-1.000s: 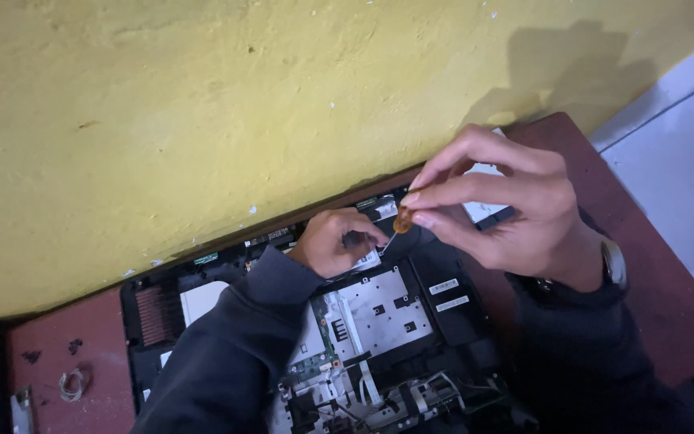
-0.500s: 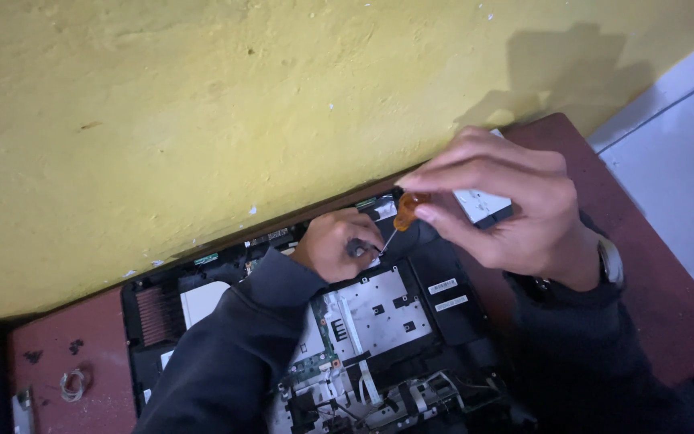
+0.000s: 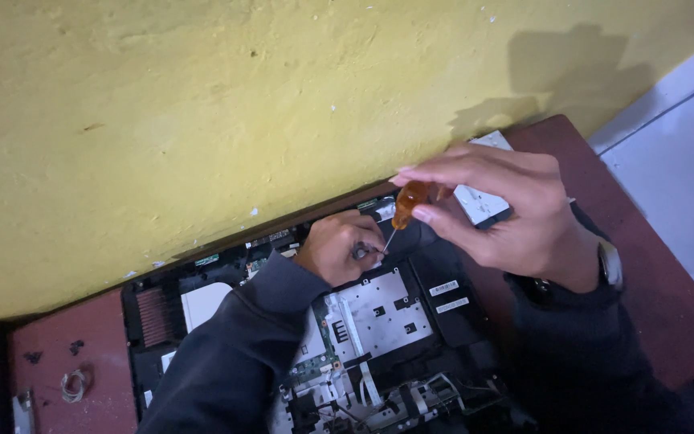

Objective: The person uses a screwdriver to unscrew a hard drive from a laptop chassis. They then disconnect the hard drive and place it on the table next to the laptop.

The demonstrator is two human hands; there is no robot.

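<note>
While the left hand [image 3: 339,247] stayed pinched on a small part of the laptop [image 3: 379,321], the right hand [image 3: 516,217], clamped on the screwdriver [image 3: 408,205], had lowered its tip there.

Screwdriver [image 3: 408,206] tip hidden behind left hand [image 3: 340,247].

sleeves [image 3: 234,354]: dark grey, long, cuffed at both wrists | watch [image 3: 609,265]: silver case, right wrist, 3 o'clock | hands bare
</note>
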